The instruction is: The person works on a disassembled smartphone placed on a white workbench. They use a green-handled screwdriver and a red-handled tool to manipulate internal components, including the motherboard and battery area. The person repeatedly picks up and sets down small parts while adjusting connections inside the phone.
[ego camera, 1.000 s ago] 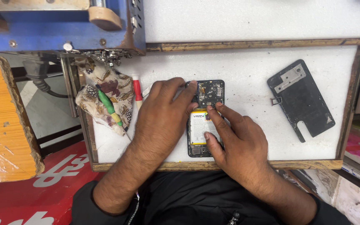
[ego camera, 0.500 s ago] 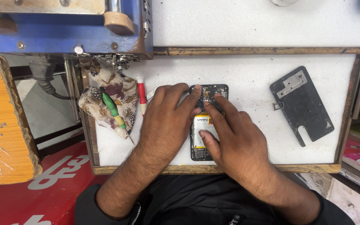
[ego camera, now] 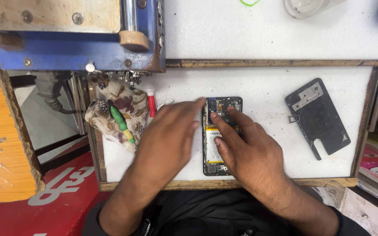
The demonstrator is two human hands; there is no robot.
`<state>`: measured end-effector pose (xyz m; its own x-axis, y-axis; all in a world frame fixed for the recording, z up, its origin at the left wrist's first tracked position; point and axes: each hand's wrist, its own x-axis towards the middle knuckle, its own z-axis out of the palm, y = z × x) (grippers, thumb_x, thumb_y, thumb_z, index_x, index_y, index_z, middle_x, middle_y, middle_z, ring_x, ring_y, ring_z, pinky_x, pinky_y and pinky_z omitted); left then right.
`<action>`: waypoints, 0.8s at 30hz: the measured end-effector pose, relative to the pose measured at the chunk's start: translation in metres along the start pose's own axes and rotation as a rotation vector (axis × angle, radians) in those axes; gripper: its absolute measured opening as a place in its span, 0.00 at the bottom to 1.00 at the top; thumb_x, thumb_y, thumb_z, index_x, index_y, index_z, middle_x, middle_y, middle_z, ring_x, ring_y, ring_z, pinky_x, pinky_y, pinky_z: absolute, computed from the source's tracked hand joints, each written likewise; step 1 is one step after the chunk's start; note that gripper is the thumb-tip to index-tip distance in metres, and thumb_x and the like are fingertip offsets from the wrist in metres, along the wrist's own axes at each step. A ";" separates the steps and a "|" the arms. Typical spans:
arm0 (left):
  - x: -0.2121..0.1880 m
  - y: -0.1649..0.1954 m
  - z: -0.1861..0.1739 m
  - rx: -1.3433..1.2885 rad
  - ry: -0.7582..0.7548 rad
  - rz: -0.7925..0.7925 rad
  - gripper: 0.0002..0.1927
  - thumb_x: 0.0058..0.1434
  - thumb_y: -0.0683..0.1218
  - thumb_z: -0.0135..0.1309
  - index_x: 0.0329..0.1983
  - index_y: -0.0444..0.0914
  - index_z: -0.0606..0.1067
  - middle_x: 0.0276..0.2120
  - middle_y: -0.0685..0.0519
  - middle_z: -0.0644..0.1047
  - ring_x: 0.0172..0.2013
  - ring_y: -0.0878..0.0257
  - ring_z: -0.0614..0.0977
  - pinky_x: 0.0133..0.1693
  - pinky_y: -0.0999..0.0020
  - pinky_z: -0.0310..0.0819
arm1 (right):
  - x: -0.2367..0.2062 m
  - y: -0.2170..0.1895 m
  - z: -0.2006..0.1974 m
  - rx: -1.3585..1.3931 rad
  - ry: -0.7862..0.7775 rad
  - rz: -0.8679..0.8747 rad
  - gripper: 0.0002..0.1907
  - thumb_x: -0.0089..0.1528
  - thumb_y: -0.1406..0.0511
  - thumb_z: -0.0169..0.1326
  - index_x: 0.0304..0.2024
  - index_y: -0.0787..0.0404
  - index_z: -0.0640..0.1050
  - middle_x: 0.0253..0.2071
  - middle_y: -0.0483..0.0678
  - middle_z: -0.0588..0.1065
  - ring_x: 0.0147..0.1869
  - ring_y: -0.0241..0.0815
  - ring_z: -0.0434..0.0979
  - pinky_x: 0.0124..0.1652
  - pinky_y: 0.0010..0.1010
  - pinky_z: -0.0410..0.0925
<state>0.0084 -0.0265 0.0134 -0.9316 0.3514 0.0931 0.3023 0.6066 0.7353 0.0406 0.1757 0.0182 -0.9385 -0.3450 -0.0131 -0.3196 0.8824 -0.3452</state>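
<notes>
White and scuffed, the wood-framed table (ego camera: 259, 87) carries an opened phone (ego camera: 220, 135) lying flat at its middle, battery and circuit board exposed. A second ago both hands pressed over that phone; now the left hand (ego camera: 167, 137) has lifted off to its left side, fingers spread wide and empty, blurred in motion. The right hand (ego camera: 248, 153) stays on the phone, fingertips on the board and battery, gripping nothing. The removed back cover (ego camera: 318, 116) lies well apart to the right, a green screwdriver (ego camera: 121, 122) on a patterned cloth (ego camera: 130, 102).
</notes>
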 end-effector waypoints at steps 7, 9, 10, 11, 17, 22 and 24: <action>-0.012 -0.004 -0.036 0.459 -0.022 -0.466 0.16 0.63 0.54 0.62 0.45 0.37 0.79 0.36 0.46 0.82 0.31 0.55 0.85 0.31 0.61 0.81 | 0.006 0.005 -0.004 0.081 -0.060 0.049 0.23 0.61 0.69 0.59 0.60 0.52 0.78 0.54 0.55 0.76 0.47 0.46 0.83 0.39 0.32 0.79; -0.008 -0.005 -0.031 0.565 -0.049 -0.435 0.20 0.61 0.56 0.63 0.44 0.36 0.78 0.42 0.42 0.82 0.34 0.55 0.86 0.30 0.63 0.83 | 0.007 0.006 -0.005 0.081 -0.046 0.036 0.24 0.60 0.69 0.59 0.60 0.52 0.78 0.54 0.55 0.76 0.49 0.48 0.83 0.41 0.33 0.79; -0.008 -0.004 -0.030 0.552 -0.078 -0.461 0.20 0.60 0.56 0.63 0.45 0.36 0.78 0.39 0.43 0.82 0.33 0.55 0.86 0.30 0.63 0.83 | 0.006 0.006 -0.006 0.081 -0.039 0.032 0.24 0.60 0.69 0.59 0.60 0.52 0.79 0.54 0.55 0.76 0.50 0.49 0.83 0.42 0.34 0.79; -0.007 -0.003 -0.027 0.536 -0.109 -0.484 0.21 0.60 0.55 0.63 0.45 0.35 0.78 0.36 0.45 0.82 0.32 0.56 0.86 0.30 0.62 0.83 | 0.006 0.005 -0.006 0.073 -0.036 0.033 0.24 0.60 0.69 0.59 0.60 0.52 0.79 0.54 0.55 0.76 0.50 0.49 0.82 0.42 0.34 0.79; -0.010 0.002 -0.029 0.294 -0.150 -0.582 0.12 0.65 0.48 0.59 0.47 0.36 0.76 0.32 0.48 0.83 0.28 0.58 0.86 0.29 0.61 0.82 | 0.001 0.003 -0.001 0.044 -0.018 0.014 0.24 0.61 0.68 0.60 0.60 0.53 0.78 0.55 0.57 0.76 0.49 0.50 0.82 0.41 0.37 0.78; -0.021 0.005 -0.037 -0.132 0.070 -0.438 0.18 0.64 0.42 0.58 0.53 0.31 0.68 0.38 0.47 0.83 0.38 0.59 0.88 0.39 0.65 0.84 | -0.001 0.002 0.005 0.063 0.021 0.012 0.23 0.62 0.66 0.60 0.60 0.53 0.79 0.56 0.57 0.75 0.49 0.51 0.81 0.43 0.39 0.77; -0.024 0.004 -0.035 -0.356 0.109 -0.319 0.20 0.66 0.40 0.56 0.58 0.30 0.63 0.42 0.48 0.82 0.47 0.59 0.88 0.50 0.66 0.84 | 0.001 0.003 0.006 0.064 0.019 -0.012 0.24 0.62 0.65 0.61 0.61 0.54 0.78 0.57 0.58 0.74 0.48 0.49 0.80 0.42 0.39 0.77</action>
<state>0.0249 -0.0580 0.0376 -0.9880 0.0992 -0.1181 -0.0715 0.3839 0.9206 0.0399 0.1764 0.0120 -0.9372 -0.3488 0.0094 -0.3225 0.8558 -0.4044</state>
